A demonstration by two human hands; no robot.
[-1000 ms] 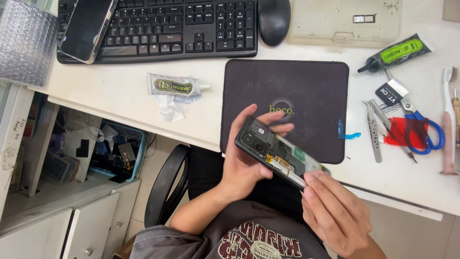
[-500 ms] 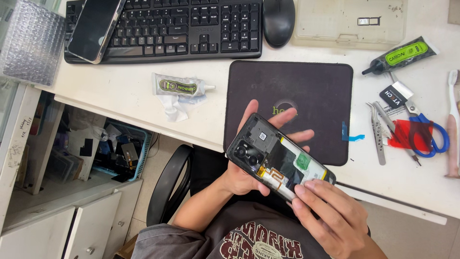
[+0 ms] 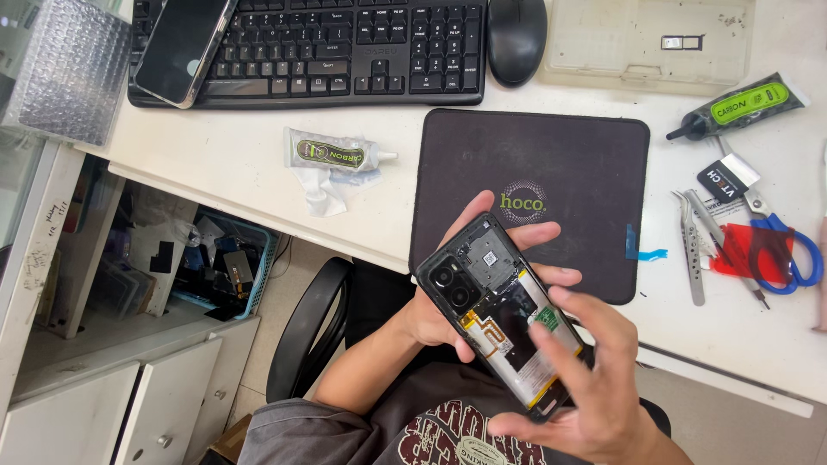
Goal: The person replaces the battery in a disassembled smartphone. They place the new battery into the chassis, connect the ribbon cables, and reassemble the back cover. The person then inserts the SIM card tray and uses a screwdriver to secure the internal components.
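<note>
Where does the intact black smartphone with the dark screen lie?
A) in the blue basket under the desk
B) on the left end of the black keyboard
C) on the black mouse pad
B: the intact black smartphone rests tilted across the left end of the black keyboard.

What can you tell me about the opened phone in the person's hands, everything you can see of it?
The opened phone is a dark slab with its back cover off, tilted diagonally, camera end toward the upper left. Two round lenses sit in a black module; below it are a dark shield plate, orange flex ribbon, a small green part and a black battery. The left hand cradles it from beneath, fingers wrapping its far edge. The right hand covers its lower end, fingers on the battery area. It is held above the lap, at the desk edge.
</note>
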